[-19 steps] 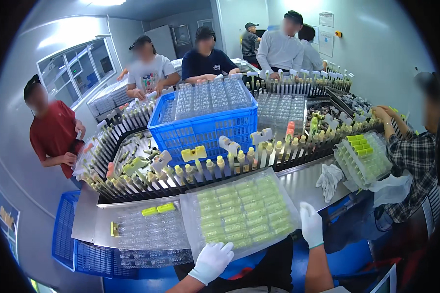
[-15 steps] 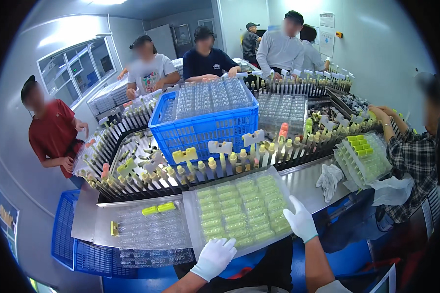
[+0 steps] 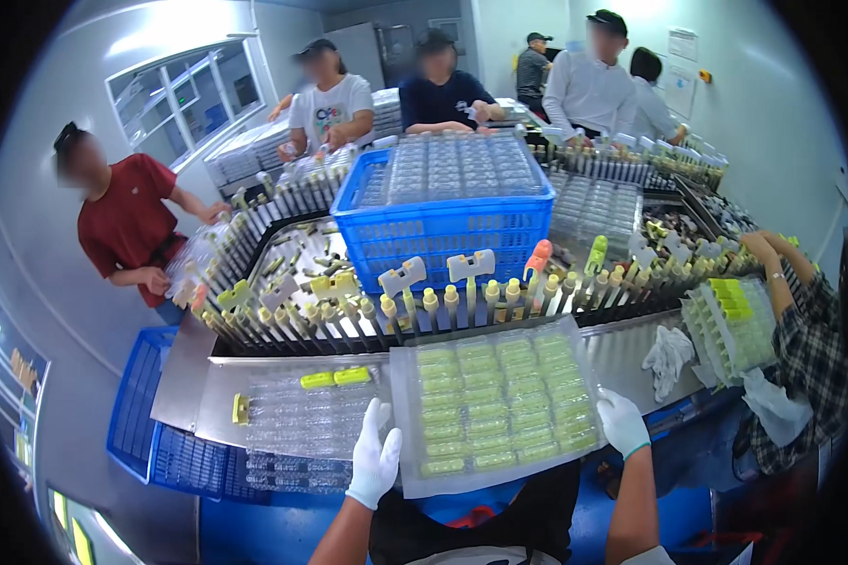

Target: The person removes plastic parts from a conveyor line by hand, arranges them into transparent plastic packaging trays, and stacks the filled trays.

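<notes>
In front of me lies a clear plastic blister tray with rows of yellow-green cylindrical pieces under a clear, shiny layer. Its near edge reaches over the table's front edge. My left hand, in a white glove, is beside the tray's left edge with its fingers stretched out and thumb apart. At the right edge my right hand, also gloved in white, has its fingers bent around the tray's rim. Left of that tray lies another clear tray, mostly bare, with two bright yellow-green pieces at its far edge.
Behind the trays runs a line of upright holders with pale tips. A blue basket stacked with clear trays stands beyond it. White gloves lie at right, near stacked trays. Several people work around the line.
My left hand has moved from the tray's near left corner to beside its left edge. The right hand's fingers have bent at the right edge. The whole view has shifted.
</notes>
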Demonstrator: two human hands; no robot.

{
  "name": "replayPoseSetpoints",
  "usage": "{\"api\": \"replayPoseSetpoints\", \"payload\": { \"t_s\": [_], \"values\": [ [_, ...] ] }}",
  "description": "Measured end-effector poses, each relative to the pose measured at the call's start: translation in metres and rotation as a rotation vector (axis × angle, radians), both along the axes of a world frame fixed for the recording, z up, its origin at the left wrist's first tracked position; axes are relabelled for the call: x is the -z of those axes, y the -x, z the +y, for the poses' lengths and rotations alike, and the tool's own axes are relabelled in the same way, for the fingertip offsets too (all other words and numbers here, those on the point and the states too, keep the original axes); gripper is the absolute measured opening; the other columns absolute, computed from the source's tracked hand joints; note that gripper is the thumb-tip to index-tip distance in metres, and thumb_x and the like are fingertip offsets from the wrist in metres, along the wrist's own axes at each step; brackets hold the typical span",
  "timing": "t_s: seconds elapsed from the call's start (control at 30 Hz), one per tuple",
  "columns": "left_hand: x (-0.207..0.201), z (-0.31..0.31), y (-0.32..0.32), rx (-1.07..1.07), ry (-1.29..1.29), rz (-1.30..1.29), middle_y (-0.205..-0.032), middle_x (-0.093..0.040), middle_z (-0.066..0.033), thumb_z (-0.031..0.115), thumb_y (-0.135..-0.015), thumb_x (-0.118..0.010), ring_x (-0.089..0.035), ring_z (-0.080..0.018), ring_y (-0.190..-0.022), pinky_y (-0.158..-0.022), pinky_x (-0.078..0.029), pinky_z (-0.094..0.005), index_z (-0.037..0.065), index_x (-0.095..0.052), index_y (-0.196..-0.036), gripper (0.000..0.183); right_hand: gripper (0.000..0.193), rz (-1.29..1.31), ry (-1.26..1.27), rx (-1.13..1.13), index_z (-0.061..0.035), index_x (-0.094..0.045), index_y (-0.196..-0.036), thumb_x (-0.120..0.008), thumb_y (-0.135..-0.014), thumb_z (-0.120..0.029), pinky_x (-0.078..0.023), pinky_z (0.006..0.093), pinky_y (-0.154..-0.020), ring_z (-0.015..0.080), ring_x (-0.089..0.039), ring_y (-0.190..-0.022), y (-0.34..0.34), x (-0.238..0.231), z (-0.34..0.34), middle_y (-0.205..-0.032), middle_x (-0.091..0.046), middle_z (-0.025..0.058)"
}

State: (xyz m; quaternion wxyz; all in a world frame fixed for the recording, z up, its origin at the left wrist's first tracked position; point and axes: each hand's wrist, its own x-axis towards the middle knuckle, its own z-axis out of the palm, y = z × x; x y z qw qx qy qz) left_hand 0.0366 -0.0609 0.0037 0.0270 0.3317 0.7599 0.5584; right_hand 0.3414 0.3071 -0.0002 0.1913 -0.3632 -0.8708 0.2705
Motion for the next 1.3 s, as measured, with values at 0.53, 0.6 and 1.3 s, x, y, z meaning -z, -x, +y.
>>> {"api": "replayPoseSetpoints", "payload": {
  "t_s": [0.53,0.6,1.3],
  "values": [
    [-0.025,-0.018,0.049,-0.049,0.263,0.389,-0.132,-0.071,-0.0259,0.026,-0.094,-0.078,-0.063,-0.0448,-0.129,-0.114,-0.047,-0.0516,-0.004,-0.070,-0.131,0.048,0.034,-0.037,0.032,0.165,0.0057,-0.076,-0.111,-0.054,-0.103,-0.019,-0.052,0.0535,-0.080,0.0486,-0.070,-0.089,0.000,-0.003,-0.011,-0.094,-0.073,0.0298],
    [-0.017,-0.001,0.027,0.048,0.155,0.113,-0.150,-0.059,-0.0302,0.027,-0.099,-0.075,-0.053,-0.0450,-0.145,-0.123,-0.041,-0.0488,-0.006,-0.056,-0.148,0.063,0.034,-0.075,0.063,0.141,0.0056,-0.076,-0.112,-0.054,-0.102,-0.018,-0.053,0.0518,-0.079,0.0465,-0.071,-0.088,0.005,-0.001,-0.006,-0.093,-0.073,0.0286],
    [-0.001,0.045,0.019,0.372,-0.186,-0.437,-0.160,-0.052,-0.0238,-0.001,-0.103,-0.054,-0.047,-0.0325,-0.154,-0.128,-0.034,-0.0392,-0.008,-0.038,-0.162,0.062,0.030,0.201,0.313,-0.030,-0.0005,-0.077,-0.111,-0.056,-0.104,-0.021,-0.049,0.0308,-0.062,0.0104,-0.060,-0.068,-0.024,0.056,0.019,-0.081,-0.066,0.0008]
  ]
}}
